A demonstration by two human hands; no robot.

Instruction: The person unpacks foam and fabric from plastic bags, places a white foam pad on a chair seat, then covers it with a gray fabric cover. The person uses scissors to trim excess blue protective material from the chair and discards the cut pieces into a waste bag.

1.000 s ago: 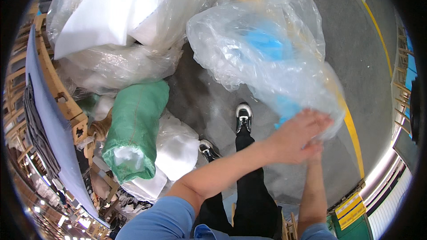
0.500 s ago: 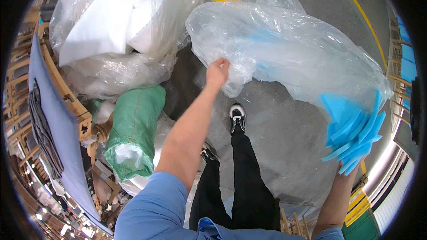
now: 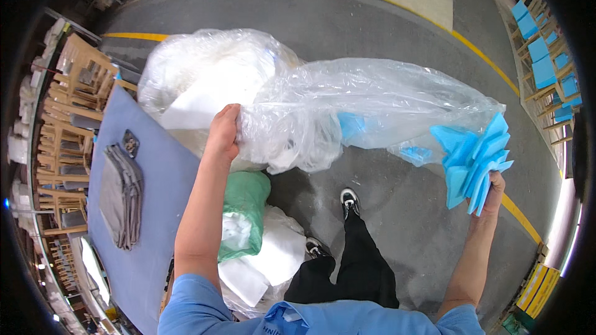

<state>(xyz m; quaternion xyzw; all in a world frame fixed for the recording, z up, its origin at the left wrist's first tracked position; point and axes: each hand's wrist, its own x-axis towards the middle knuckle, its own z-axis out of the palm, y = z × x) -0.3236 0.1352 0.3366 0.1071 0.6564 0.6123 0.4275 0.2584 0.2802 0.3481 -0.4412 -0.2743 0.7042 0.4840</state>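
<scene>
A large clear plastic bag (image 3: 397,87) stretches across in front of me between my two arms. My left hand (image 3: 225,131) is closed on the bag's left end, its fingers pinched on the film. At the right, my right hand (image 3: 493,195) grips a fanned bunch of light blue foam sheets (image 3: 475,164) from below; they stand at the bag's right end. A few blue pieces (image 3: 352,125) show through or beneath the film. Whether the right fingers also hold some film is hidden by the sheets.
Behind my left hand sits a big plastic-wrapped bundle of white sheets (image 3: 214,77). A green sack (image 3: 248,192) and white sheets (image 3: 273,254) lie by my feet. The blue-grey table (image 3: 155,223) at left carries folded dark cloth (image 3: 121,198). Wooden chair frames (image 3: 68,167) stand beyond.
My left hand has moved left and closed on the bag, pulling its end left so the bag is stretched out. The view has tilted up. My right hand still holds the blue sheets.
</scene>
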